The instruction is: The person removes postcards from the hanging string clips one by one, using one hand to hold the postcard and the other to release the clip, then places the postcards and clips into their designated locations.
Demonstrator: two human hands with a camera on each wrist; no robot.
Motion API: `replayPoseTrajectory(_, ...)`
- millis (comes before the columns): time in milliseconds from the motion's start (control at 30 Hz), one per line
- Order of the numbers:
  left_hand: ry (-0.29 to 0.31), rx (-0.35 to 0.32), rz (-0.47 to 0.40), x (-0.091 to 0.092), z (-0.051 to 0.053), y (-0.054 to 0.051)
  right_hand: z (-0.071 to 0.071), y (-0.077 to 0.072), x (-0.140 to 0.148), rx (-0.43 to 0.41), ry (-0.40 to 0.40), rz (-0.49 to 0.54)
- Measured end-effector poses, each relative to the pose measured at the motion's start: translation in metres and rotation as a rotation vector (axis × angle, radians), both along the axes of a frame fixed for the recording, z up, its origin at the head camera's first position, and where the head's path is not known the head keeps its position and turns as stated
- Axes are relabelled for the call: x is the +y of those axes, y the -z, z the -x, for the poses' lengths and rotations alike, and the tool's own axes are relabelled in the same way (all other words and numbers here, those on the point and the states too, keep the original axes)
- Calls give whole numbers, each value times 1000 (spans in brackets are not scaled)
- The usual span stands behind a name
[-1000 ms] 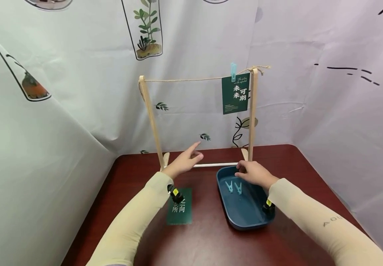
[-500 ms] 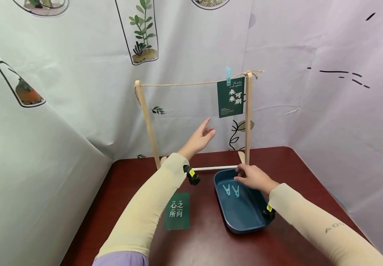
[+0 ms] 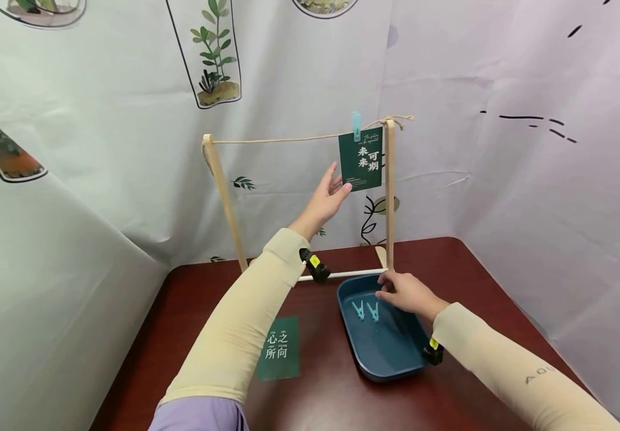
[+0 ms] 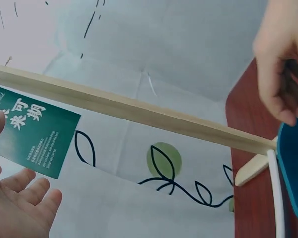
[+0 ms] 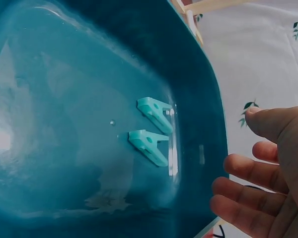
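Observation:
A green card with white characters [image 3: 365,157] hangs from the twine by a light blue clothespin [image 3: 356,127], near the right post. My left hand [image 3: 323,200] is raised at the card's lower left corner, thumb in front and fingers spread; in the left wrist view I cannot tell whether they touch it. Over the far right end of a blue tray [image 3: 385,353] my right hand [image 3: 410,293] hovers with loosely bent fingers, holding nothing. Two more light blue clothespins, one [image 5: 155,115] beside the other [image 5: 148,148], lie in the tray.
A wooden stand with a left post [image 3: 226,206] and a right post [image 3: 390,203] carries the twine [image 3: 283,140]. Low between them runs a white rod [image 3: 355,273]. Another green card [image 3: 283,359] lies on the dark red table [image 3: 315,395], partly behind my left sleeve.
My left hand has risen from low between the posts, up and right to the hanging card. The right hand stays over the tray. The head view has shifted slightly.

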State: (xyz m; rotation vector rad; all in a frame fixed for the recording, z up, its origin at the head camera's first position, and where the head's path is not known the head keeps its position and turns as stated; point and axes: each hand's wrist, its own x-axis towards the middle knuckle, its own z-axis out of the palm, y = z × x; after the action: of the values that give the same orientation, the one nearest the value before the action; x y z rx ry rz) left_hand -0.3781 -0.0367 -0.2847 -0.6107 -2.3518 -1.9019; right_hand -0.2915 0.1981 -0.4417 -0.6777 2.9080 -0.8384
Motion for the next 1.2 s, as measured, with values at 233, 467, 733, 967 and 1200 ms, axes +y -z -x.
replayPoseTrajectory(233,17,-30,-23,-5,5,-3,-5,6,-2,-5,18,9)
replayPoseTrajectory(467,-18,-40,-46,-3,8,-4,-8,9,-1,-15,25,46)
replayPoseTrajectory(733,-54,-3,-51,4,8,-5,-9,6,0,16,8,63)
replayPoseTrajectory(967,-34,15,-82,10,3,-9,-7,2,3,23,8,35)
replayPoseTrajectory(1200,-38,-18,-128,16,1,-12,-4,-11,1,12,-5,21)
